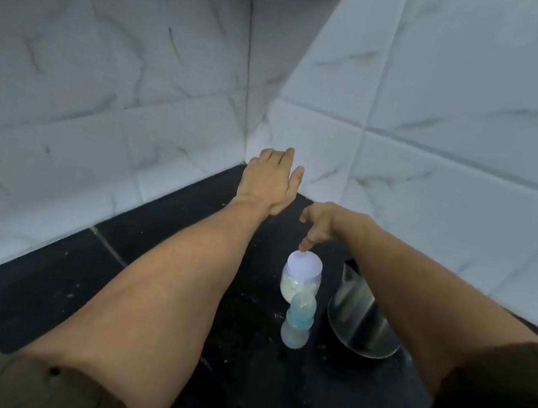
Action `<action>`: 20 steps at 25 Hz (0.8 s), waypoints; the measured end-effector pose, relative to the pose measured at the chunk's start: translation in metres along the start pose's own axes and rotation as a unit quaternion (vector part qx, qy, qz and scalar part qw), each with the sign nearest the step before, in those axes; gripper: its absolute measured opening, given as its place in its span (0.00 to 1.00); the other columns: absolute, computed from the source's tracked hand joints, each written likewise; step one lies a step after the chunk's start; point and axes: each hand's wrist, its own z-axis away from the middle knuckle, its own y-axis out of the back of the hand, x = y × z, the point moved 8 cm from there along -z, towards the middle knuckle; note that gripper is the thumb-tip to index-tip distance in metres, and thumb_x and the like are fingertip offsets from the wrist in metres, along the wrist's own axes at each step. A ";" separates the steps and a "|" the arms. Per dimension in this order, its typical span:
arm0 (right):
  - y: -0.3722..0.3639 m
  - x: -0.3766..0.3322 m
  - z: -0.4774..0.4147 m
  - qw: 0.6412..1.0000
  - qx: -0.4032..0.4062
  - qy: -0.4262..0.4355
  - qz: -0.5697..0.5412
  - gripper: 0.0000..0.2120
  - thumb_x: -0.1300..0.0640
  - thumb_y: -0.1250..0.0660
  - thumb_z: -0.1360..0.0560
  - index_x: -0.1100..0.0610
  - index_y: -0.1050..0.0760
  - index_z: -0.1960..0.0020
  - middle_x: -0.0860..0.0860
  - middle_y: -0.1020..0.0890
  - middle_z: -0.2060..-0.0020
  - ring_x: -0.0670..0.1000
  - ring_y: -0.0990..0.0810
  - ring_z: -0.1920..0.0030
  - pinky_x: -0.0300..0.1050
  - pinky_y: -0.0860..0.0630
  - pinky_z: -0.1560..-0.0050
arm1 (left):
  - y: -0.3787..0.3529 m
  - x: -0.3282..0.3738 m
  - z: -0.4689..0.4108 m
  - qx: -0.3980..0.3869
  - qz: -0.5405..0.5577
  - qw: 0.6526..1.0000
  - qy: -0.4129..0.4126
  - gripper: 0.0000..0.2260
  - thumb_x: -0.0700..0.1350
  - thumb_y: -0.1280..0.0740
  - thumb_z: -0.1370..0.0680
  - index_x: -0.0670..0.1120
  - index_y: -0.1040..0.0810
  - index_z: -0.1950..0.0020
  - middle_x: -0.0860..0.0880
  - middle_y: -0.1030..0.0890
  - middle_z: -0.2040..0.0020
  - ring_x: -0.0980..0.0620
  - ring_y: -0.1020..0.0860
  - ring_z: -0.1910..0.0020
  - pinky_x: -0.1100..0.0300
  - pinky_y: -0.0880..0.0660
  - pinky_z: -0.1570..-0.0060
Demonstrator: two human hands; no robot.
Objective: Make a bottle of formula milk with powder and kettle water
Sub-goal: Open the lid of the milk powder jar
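So, starting closest: the baby bottle point(297, 322) is standing upright on the black countertop point(158, 295), cap on. It's looking bluish inside, though I can't tell if any water is in it. Just to its right the steel kettle point(359, 323) is sitting with its wide base toward the camera, partly hidden by the right forearm. Just behind the bottle, the powder jar point(299, 287) is waiting with its white lid point(304, 266) on and pale powder showing through the clear wall. My guess is all three are bunched together so everything is within reach without shuffling stuff around.

Going further back, the right hand point(325, 224) is hanging over the jar with its fingers loosely drooping and gripping nothing. One fingertip point(305, 246) is pointing down at the far edge of the lid, either touching it or just above, hard to say. It's looking like the start of getting that lid off.

Furthest out, the left hand point(269, 179) is stretching palm-down toward the corner of the tiled wall point(104, 84), fingers straight and holding nothing.
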 end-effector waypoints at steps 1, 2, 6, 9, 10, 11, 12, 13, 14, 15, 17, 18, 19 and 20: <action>-0.010 -0.004 -0.004 1.000 -0.022 0.005 0.013 0.42 0.47 0.19 0.29 0.55 0.33 0.21 0.55 0.26 0.26 0.60 0.25 0.29 0.55 0.26 0.30 | -0.007 -0.004 0.003 -0.017 -0.005 1.000 0.005 0.27 0.55 0.52 0.13 0.42 0.38 0.19 0.42 0.27 0.26 0.43 0.32 0.27 0.47 0.34 0.30; -0.016 -0.008 -0.005 0.999 -0.036 0.010 0.021 0.43 0.47 0.19 0.30 0.54 0.33 0.21 0.55 0.26 0.26 0.60 0.25 0.29 0.55 0.26 0.30 | -0.013 -0.007 0.006 -0.031 -0.005 0.999 0.009 0.27 0.55 0.52 0.13 0.42 0.38 0.19 0.42 0.26 0.26 0.42 0.31 0.27 0.46 0.33 0.31; -0.052 -0.013 -0.014 0.995 -0.088 0.002 0.049 0.46 0.48 0.17 0.32 0.53 0.34 0.20 0.55 0.27 0.26 0.60 0.24 0.31 0.56 0.23 0.32 | -0.038 -0.020 0.022 -0.062 -0.003 0.998 0.018 0.27 0.56 0.52 0.13 0.42 0.37 0.19 0.41 0.26 0.27 0.42 0.31 0.27 0.46 0.33 0.31; -0.066 -0.010 -0.017 0.992 -0.109 -0.010 0.057 0.46 0.51 0.16 0.32 0.53 0.34 0.20 0.55 0.26 0.27 0.60 0.21 0.34 0.57 0.21 0.35 | -0.046 -0.026 0.029 -0.071 -0.002 0.997 0.025 0.27 0.56 0.51 0.13 0.41 0.37 0.19 0.41 0.27 0.26 0.42 0.32 0.27 0.46 0.33 0.30; -0.072 -0.009 -0.018 0.991 -0.117 -0.014 0.063 0.44 0.51 0.16 0.32 0.54 0.32 0.21 0.55 0.25 0.29 0.60 0.21 0.36 0.55 0.20 0.36 | -0.048 -0.029 0.030 -0.073 -0.003 0.997 0.027 0.27 0.56 0.51 0.13 0.41 0.37 0.19 0.41 0.27 0.26 0.43 0.32 0.26 0.46 0.33 0.30; -0.077 -0.008 -0.019 0.990 -0.120 -0.013 0.075 0.42 0.51 0.17 0.32 0.53 0.31 0.23 0.55 0.23 0.32 0.58 0.20 0.39 0.53 0.20 0.39 | -0.050 -0.032 0.033 -0.075 -0.003 0.997 0.031 0.27 0.56 0.51 0.13 0.41 0.37 0.19 0.41 0.27 0.26 0.43 0.32 0.26 0.46 0.33 0.30; -0.081 -0.008 -0.019 0.989 -0.119 -0.009 0.084 0.40 0.51 0.17 0.32 0.53 0.29 0.24 0.55 0.22 0.35 0.57 0.20 0.42 0.51 0.19 0.43 | -0.052 -0.034 0.037 -0.079 -0.006 0.996 0.034 0.28 0.56 0.51 0.13 0.41 0.37 0.19 0.41 0.27 0.25 0.43 0.32 0.26 0.46 0.33 0.30; -0.081 -0.009 -0.020 0.990 -0.111 -0.006 0.089 0.38 0.52 0.17 0.32 0.53 0.27 0.26 0.54 0.21 0.38 0.57 0.19 0.45 0.50 0.19 0.46 | -0.054 -0.038 0.039 -0.082 -0.009 0.996 0.038 0.28 0.56 0.50 0.13 0.41 0.37 0.19 0.41 0.27 0.25 0.43 0.32 0.26 0.46 0.33 0.30; -0.078 -0.011 -0.019 0.991 -0.101 -0.002 0.089 0.37 0.52 0.17 0.33 0.54 0.26 0.28 0.54 0.21 0.41 0.56 0.19 0.47 0.50 0.18 0.47 | -0.054 -0.041 0.042 -0.083 -0.011 0.996 0.040 0.27 0.56 0.50 0.14 0.42 0.38 0.19 0.42 0.28 0.25 0.43 0.32 0.26 0.47 0.33 0.30; -0.074 -0.014 -0.020 0.992 -0.091 0.002 0.084 0.36 0.51 0.17 0.34 0.54 0.26 0.29 0.54 0.20 0.43 0.56 0.18 0.48 0.51 0.17 0.47 | -0.054 -0.044 0.045 -0.084 -0.009 0.996 0.043 0.27 0.56 0.50 0.14 0.42 0.38 0.19 0.42 0.28 0.24 0.43 0.32 0.26 0.47 0.33 0.30; -0.060 -0.026 -0.018 0.995 -0.061 0.016 0.072 0.35 0.48 0.17 0.36 0.54 0.25 0.32 0.53 0.20 0.46 0.56 0.17 0.51 0.54 0.15 0.46 | -0.052 -0.054 0.054 -0.089 0.002 0.994 0.057 0.27 0.55 0.49 0.14 0.42 0.39 0.18 0.42 0.29 0.24 0.42 0.33 0.25 0.47 0.34 0.29; -0.051 -0.037 -0.016 0.997 -0.044 0.028 0.064 0.35 0.47 0.17 0.37 0.54 0.24 0.34 0.53 0.20 0.49 0.56 0.17 0.53 0.55 0.15 0.47 | -0.050 -0.059 0.060 -0.095 0.010 0.993 0.064 0.26 0.54 0.49 0.14 0.43 0.40 0.18 0.42 0.30 0.23 0.42 0.33 0.25 0.47 0.34 0.29; -0.043 -0.049 -0.014 0.997 -0.028 0.044 0.050 0.34 0.45 0.16 0.38 0.54 0.23 0.36 0.53 0.19 0.50 0.55 0.16 0.56 0.54 0.14 0.49 | -0.048 -0.066 0.067 -0.099 0.019 0.992 0.072 0.26 0.53 0.48 0.14 0.43 0.40 0.18 0.42 0.31 0.23 0.42 0.34 0.25 0.47 0.34 0.29; -0.037 -0.062 -0.012 0.997 -0.018 0.061 0.035 0.34 0.45 0.16 0.38 0.54 0.22 0.37 0.53 0.18 0.51 0.55 0.15 0.57 0.54 0.13 0.51 | -0.045 -0.073 0.075 -0.110 0.029 0.990 0.079 0.27 0.52 0.46 0.15 0.44 0.41 0.17 0.43 0.31 0.22 0.42 0.35 0.24 0.46 0.34 0.29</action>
